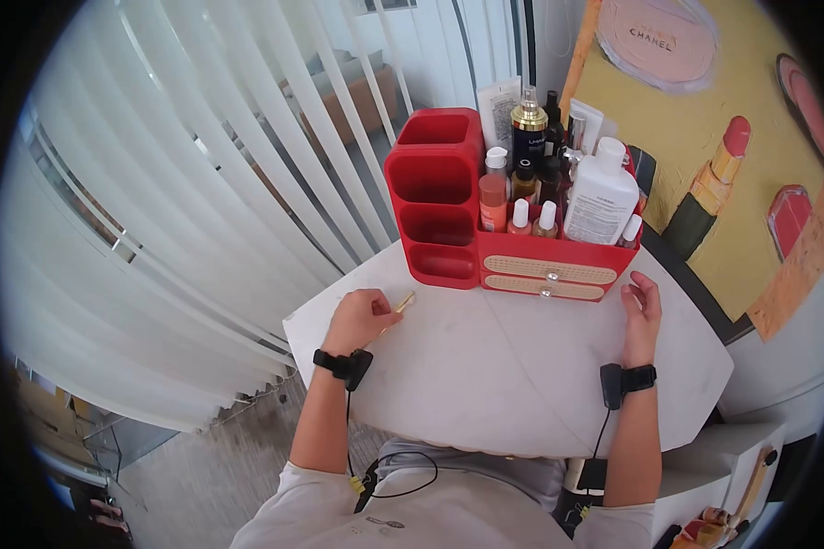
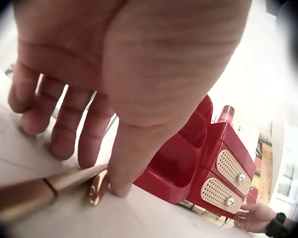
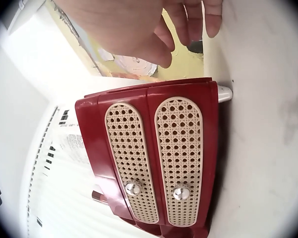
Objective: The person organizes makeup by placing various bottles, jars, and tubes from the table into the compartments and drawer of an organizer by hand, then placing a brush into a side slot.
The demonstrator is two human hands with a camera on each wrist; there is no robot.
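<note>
My left hand (image 1: 364,316) rests on the white table (image 1: 504,366) to the left of a red cosmetics organizer (image 1: 435,197). It holds a slim gold stick (image 1: 403,302) whose tip points toward the organizer. In the left wrist view the thumb of the left hand (image 2: 114,74) presses on the gold stick (image 2: 25,198), which lies on the table, and the fingers curl down beside it. My right hand (image 1: 641,306) lies relaxed on the table by the organizer's front right corner and holds nothing. In the right wrist view the right hand (image 3: 154,25) hangs loosely near the organizer (image 3: 159,163).
The organizer has two woven-front drawers (image 1: 549,270) and empty side bins, and holds several bottles, among them a large white bottle (image 1: 601,197). White vertical blinds (image 1: 201,183) hang at the left. A lipstick painting (image 1: 723,137) leans at the right. The floor lies below the table's left edge.
</note>
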